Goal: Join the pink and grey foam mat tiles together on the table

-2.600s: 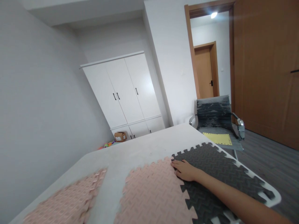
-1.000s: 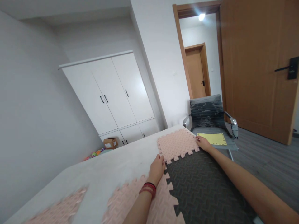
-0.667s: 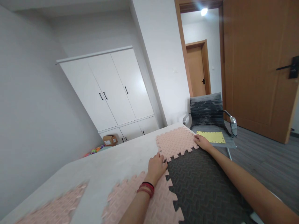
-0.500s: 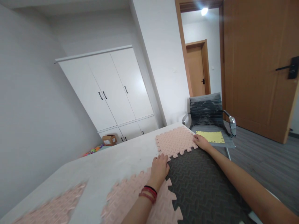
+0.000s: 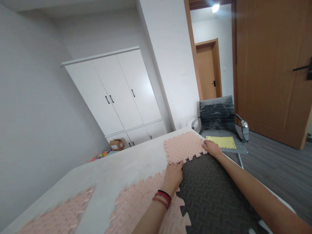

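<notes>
A far pink foam mat tile with jigsaw edges lies against a black foam mat tile. My right hand is at the pink tile's right corner, with its fingers closed on the edge. At the near-left corner, where the two tiles meet, my left hand presses down with its fingers on the seam, index finger stretched out. Under my left wrist lies another pink foam tile, next to the black one. Whether the far tile's teeth are fully interlocked, I cannot tell.
All the tiles lie on a white table. One more pink tile is at the left. A chair beyond the table's right edge holds a yellow sheet. A cardboard box stands by the white cabinet.
My left hand has shifted slightly right and forward along the seam, its index finger now on the far pink tile's edge. My right hand stays at the tile's right corner.
</notes>
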